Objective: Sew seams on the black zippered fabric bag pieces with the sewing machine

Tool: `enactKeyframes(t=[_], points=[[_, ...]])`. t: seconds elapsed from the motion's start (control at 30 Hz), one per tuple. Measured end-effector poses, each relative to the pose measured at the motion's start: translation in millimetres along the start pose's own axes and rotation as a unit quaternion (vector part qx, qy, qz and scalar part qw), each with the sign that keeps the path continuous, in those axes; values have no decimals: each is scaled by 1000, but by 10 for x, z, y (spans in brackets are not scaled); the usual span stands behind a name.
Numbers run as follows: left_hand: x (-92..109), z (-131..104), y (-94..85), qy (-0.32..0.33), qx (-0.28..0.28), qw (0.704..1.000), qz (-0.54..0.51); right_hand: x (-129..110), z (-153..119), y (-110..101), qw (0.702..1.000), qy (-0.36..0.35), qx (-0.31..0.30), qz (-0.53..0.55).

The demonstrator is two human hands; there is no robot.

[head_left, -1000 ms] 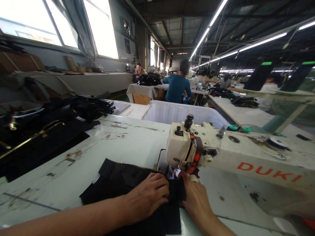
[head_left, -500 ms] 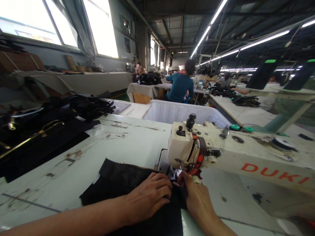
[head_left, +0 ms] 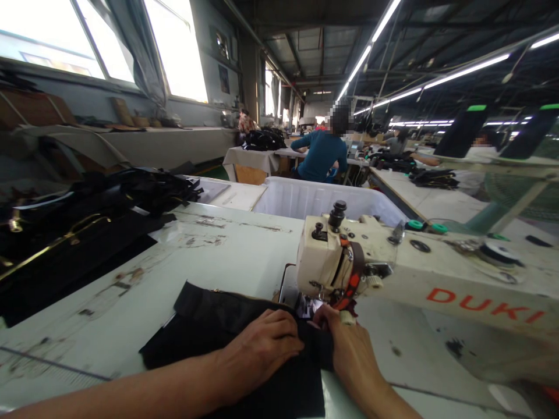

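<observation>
A piece of black fabric [head_left: 213, 317] with a thin gold-coloured line along its far edge lies on the sewing table, its right end by the needle of a sewing machine [head_left: 325, 256]. My left hand [head_left: 266, 349] rests on this fabric left of the presser foot [head_left: 308, 307], fingers curled together and closed on the cloth. Close to the foot, my right hand [head_left: 347, 343] pinches the fabric's right side between thumb and fingers. Its fingertips are partly hidden below the machine head.
Black pieces with gold zippers [head_left: 82, 233] are heaped at the left of the pale table [head_left: 244, 250]. Behind the machine stands a white plastic bin [head_left: 301, 195]. Thread cones [head_left: 458, 134] stand at right. A co-worker in a blue top [head_left: 321, 154] sits farther back.
My left hand has slid very slightly left and toward me on the fabric. My right hand stays by the presser foot. The co-worker in blue has shifted posture.
</observation>
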State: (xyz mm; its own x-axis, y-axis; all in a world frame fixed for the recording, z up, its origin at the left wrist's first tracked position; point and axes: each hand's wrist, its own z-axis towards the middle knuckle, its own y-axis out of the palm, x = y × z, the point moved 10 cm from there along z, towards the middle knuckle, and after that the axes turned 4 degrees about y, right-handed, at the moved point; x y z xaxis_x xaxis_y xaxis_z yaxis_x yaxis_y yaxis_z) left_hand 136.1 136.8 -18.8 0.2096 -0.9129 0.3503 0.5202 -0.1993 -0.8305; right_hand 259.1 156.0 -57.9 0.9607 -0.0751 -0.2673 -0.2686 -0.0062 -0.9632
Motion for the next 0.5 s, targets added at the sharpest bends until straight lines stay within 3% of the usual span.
enactKeyframes(t=[0.2,0.5], points=[[7,-23,-37,32,53,998,-3,22,13,-18,1000,14,-7,-6],[29,-56,152,46,-8,995,83,11,15,-38,1000,15,2,21]])
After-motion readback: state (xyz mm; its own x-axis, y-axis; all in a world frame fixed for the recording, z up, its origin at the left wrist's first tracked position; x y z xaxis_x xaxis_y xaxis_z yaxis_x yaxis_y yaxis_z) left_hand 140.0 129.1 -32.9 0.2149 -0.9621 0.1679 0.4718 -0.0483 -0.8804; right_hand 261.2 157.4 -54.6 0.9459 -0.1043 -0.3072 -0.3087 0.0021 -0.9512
